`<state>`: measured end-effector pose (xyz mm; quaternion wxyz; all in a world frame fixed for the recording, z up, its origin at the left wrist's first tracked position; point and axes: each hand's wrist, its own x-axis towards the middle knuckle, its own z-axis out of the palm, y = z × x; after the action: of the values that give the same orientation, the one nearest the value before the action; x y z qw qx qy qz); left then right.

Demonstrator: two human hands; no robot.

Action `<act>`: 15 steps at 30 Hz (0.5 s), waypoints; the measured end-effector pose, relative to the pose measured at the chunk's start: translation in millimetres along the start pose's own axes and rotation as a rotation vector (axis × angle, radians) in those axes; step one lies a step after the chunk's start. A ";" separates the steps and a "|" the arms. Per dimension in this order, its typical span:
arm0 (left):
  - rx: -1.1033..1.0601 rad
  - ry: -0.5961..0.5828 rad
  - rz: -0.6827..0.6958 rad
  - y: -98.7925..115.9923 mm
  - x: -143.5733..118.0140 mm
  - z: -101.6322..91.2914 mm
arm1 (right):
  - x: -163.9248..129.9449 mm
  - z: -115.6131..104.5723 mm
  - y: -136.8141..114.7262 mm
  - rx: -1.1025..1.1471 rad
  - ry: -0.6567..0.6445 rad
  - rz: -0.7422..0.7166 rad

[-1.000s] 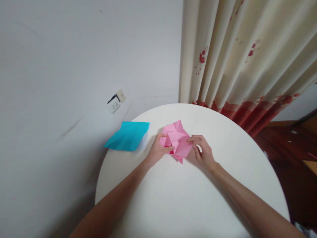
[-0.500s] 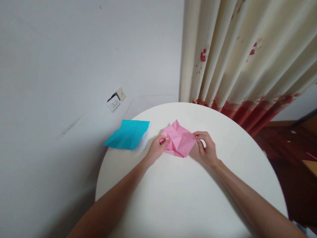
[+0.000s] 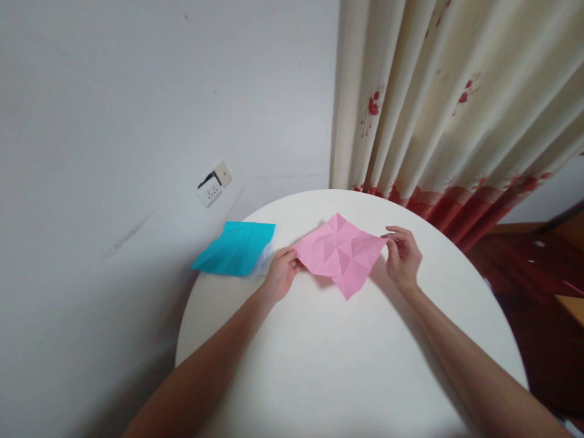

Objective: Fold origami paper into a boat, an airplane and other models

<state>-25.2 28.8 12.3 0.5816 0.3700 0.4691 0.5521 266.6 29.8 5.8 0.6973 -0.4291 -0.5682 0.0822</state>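
Note:
A square sheet of pink paper (image 3: 340,250), marked with many crossing creases, spreads between my two hands over the table. My left hand (image 3: 281,274) pinches its left corner. At the opposite corner, my right hand (image 3: 404,255) grips the paper between thumb and fingers. One corner points toward me and another toward the wall. Shadow beneath the sheet suggests that it is partly raised off the tabletop. To the left of my left hand lies a creased sheet of blue paper (image 3: 237,248), overhanging the table's edge.
The round white table (image 3: 319,365) stands against a white wall with a socket (image 3: 210,192) and a second wall plate (image 3: 222,174). Something whitish (image 3: 263,260) shows beside the blue paper. A cream and red curtain (image 3: 438,121) hangs behind the table on the right.
The pink paper, partly folded before, is now pulled open into a nearly flat square. My right hand has moved right, and my left hand slightly left, now at the sheet's corner.

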 end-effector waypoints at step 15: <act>0.140 0.034 0.137 -3.1 4.5 -6.1 | 1.3 2.3 -5.4 0.180 0.005 0.192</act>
<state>-30.4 32.4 7.0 0.5071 0.4316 0.4898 0.5628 263.1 28.4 10.4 0.7234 -0.4174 -0.5131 0.1979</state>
